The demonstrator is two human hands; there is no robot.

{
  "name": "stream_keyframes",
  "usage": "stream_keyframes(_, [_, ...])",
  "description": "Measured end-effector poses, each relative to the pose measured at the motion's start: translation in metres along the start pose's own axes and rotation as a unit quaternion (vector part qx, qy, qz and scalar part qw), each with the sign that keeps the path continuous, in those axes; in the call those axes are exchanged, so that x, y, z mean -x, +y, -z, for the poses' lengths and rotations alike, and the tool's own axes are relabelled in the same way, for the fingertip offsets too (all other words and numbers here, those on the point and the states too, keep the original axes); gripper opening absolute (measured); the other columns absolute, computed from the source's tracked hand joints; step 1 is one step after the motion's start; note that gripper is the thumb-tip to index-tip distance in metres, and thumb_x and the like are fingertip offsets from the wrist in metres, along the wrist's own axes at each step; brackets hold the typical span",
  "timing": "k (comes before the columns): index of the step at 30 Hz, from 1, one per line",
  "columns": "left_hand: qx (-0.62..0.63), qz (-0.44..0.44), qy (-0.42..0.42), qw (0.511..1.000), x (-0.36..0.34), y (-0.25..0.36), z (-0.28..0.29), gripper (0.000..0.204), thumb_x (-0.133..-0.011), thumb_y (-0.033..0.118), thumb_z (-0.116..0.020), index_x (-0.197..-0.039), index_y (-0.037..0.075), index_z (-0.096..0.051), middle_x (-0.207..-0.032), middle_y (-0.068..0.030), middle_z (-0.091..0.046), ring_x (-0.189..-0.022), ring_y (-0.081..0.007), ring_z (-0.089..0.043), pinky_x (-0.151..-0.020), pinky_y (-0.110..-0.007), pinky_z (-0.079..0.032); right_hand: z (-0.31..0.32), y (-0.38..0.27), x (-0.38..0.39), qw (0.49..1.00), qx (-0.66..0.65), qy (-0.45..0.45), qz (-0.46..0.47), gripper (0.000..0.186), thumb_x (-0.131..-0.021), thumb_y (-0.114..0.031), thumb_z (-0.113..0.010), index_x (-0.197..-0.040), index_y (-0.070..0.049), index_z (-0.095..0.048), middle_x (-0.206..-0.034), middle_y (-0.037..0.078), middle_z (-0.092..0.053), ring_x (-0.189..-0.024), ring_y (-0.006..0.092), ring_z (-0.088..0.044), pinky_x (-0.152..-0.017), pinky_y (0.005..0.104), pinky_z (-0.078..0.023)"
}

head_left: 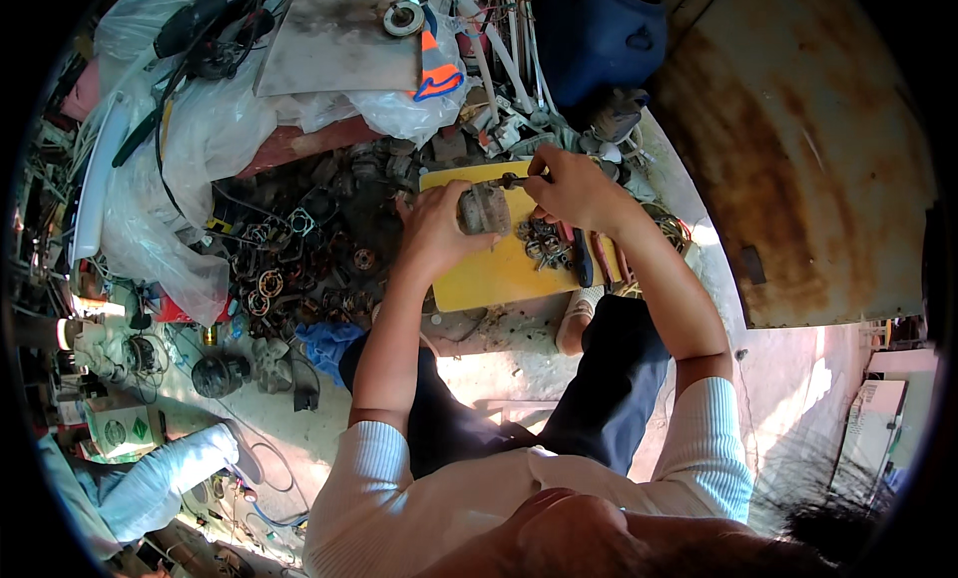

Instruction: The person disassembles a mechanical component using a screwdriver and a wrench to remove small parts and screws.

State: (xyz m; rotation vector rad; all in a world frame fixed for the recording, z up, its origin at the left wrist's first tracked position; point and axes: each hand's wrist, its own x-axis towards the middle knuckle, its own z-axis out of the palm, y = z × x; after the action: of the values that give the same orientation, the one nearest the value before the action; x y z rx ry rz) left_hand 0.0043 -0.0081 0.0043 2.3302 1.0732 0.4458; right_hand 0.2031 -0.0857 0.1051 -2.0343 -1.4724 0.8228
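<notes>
My left hand (436, 229) is closed round a worn grey metal block, apparently a small motor housing (484, 211), and holds it above a yellow board (464, 284). My right hand (577, 187) grips a slim dark tool (512, 180) whose far end meets the housing's upper right edge. That tool may be a screwdriver; my fingers hide its handle. Below my right hand, a heap of small metal parts (544, 244) lies on the board. Beside the heap are a black-handled tool (583, 259) and red-handled pliers (602, 257).
Copper-wound coils and motor parts (299, 249) pile up left of the board. A blue drum (599, 39) and a rusty metal sheet (828, 169) stand at the far right. Plastic sheeting (200, 169) hangs far left. Another person's leg (170, 478) extends in at the lower left.
</notes>
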Motion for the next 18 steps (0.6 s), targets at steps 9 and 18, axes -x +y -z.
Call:
stream_keyframes(9, [0.015,0.009,-0.013,1.0,-0.001,-0.005,0.001,0.089,-0.061,0.05,-0.088,-0.135,0.015,-0.053,-0.133,-0.0193,-0.059,-0.131,-0.0375,-0.05,-0.114,-0.071,-0.014,-0.002,-0.008,-0.046,0.964,0.191,-0.16,-0.096,0.035,-0.094,-0.022,-0.052,-0.076,0.004,-0.067,-0.069,0.016,-0.065,-0.058,0.0282,-0.064,-0.054,0.0399,-0.05])
stream_keyframes(18, [0.012,0.001,0.003,1.0,0.001,-0.003,-0.001,0.084,-0.063,0.047,-0.088,-0.133,0.015,-0.054,-0.129,-0.0193,-0.062,-0.127,-0.0383,-0.053,-0.113,-0.064,-0.022,0.001,-0.046,-0.076,0.899,0.285,-0.294,-0.157,0.017,-0.092,-0.007,-0.055,-0.09,0.003,-0.069,-0.096,0.012,-0.072,-0.081,0.0199,-0.074,-0.066,0.0331,-0.063])
